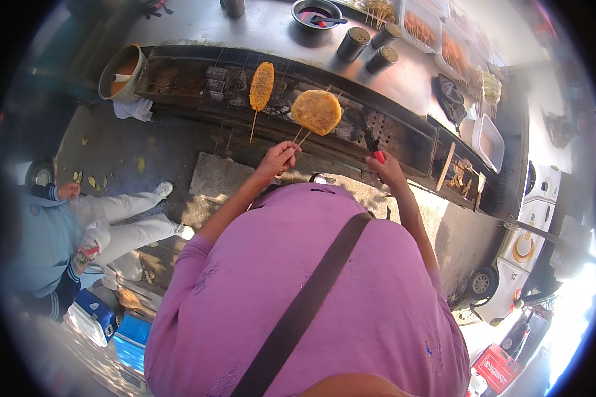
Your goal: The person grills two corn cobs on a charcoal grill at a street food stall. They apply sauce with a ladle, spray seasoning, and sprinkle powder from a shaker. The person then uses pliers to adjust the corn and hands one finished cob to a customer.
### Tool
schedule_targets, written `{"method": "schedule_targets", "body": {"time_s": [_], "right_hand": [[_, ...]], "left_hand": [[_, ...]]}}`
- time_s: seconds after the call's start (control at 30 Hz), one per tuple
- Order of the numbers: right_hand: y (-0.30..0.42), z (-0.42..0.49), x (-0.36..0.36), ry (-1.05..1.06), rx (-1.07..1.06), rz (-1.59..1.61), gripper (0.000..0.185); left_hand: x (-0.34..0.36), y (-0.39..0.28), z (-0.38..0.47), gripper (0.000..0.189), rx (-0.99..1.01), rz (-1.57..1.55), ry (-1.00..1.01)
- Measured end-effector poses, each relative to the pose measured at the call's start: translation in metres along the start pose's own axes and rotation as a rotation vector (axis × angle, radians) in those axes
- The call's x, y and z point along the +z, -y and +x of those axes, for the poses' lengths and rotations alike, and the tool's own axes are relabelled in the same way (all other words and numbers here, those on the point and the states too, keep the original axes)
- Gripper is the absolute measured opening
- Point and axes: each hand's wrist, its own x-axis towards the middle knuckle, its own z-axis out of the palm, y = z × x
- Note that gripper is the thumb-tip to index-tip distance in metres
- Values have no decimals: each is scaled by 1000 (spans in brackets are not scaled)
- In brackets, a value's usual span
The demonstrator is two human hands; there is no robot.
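My left hand [276, 160] pinches the two wooden skewers [302, 136] of a round, browned flatbread [316, 112]. The bread is over the right-middle part of a long charcoal grill [174, 89]. My right hand [387, 168], at the grill's near edge, grips the red handle of a dark tool [377, 155]. Its dark end points toward the coals, and its exact kind is unclear. Left of the bread, an oval, yellow-brown crusted food on a stick [261, 87] lies across a wire rack on the grill, untouched by either hand.
A pot of reddish-brown sauce [121, 73] stands at the grill's left end. Behind are shaker cans [353, 43], a bowl of dark red liquid [317, 14] and trays of skewers [417, 27]. A person [59, 233] with a plastic bag sits at left. A vehicle [519, 248] is at right.
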Motion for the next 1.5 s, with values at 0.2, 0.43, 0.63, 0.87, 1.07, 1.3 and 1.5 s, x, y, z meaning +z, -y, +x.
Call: {"method": "schedule_targets", "body": {"time_s": [0.2,0.43,0.63,0.87,1.07,1.3,1.5], "right_hand": [[-15,1,-14,-17,-36,-148,52],[-40,-10,-32,-49,-59,-193,58],[-57,-26,-44,-95,-27,-215,52],[-73,-44,-55,-146,-7,-300,36],[-90,-23,-65,2,-27,-206,47],[-80,-10,-73,110,-102,-233,51],[-84,-16,-74,-70,-128,-338,42]], "left_hand": [[14,0,-6,18,-77,107,87],[36,3,3,18,-133,139,133],[57,5,13,18,-194,195,194],[67,9,14,17,-233,243,234],[70,11,10,18,-245,213,218],[75,9,-1,19,-244,269,231],[81,20,3,19,-219,284,234]]}}
